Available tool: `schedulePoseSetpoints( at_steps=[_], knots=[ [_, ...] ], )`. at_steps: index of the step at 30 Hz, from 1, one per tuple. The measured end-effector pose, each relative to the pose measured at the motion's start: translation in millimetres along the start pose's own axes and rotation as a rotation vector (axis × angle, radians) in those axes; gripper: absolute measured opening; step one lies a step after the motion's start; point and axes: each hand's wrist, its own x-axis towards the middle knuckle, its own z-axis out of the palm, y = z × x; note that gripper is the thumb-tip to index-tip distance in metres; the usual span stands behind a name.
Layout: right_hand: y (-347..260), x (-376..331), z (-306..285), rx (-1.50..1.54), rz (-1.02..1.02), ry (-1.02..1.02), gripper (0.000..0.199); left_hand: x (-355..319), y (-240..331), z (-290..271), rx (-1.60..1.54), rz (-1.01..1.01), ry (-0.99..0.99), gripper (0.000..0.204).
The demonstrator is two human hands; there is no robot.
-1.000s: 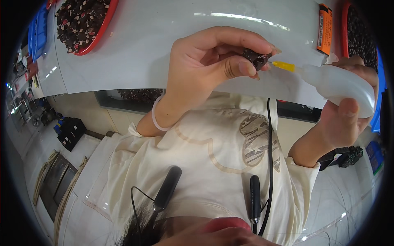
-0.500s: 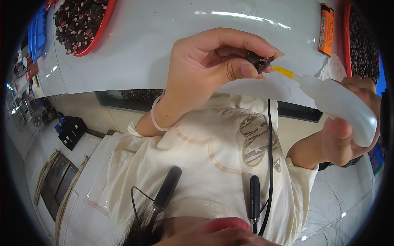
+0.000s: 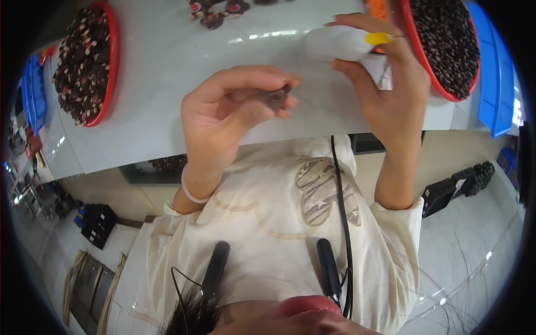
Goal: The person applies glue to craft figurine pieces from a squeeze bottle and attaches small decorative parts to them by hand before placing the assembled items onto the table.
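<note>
My left hand is closed in a pinch, holding a small dark brown piece between thumb and fingers above the white table. To its right and farther off, my right hand has its thumb and fingers around a white squeeze bottle. The bottle is tilted well over, its thin yellow nozzle pointing right, away from the brown piece. I cannot tell whether the bottle touches the table.
At the left stands a red basin of dark pieces with pink bits. Another red basin, at the right, holds many small dark pieces, beside a blue tray. Several dark-and-red pieces lie at the far edge. An orange box is behind my right hand.
The bottle has swung away from the brown piece, its nozzle now turned right. My right hand has moved left and farther over the table. My left hand still holds the piece.
</note>
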Motion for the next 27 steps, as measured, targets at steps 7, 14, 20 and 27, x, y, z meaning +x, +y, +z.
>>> schedulePoseSetpoints(
  at_steps=[7,14,20,27],
  knots=[
    [16,5,-74,-0.48,0.13,0.064,0.019,7,1,3,-0.111,0.066,-0.108,0.022],
    [35,6,-76,-0.548,0.226,0.044,0.016,4,2,4,0.048,0.047,-0.052,0.031],
    [39,0,-84,-0.355,0.163,0.229,0.014,4,3,2,0.034,0.038,-0.067,0.03],
    [1,-19,-62,0.238,0.114,0.242,0.017,4,5,0,-0.011,0.0,-0.063,0.029]
  ],
)
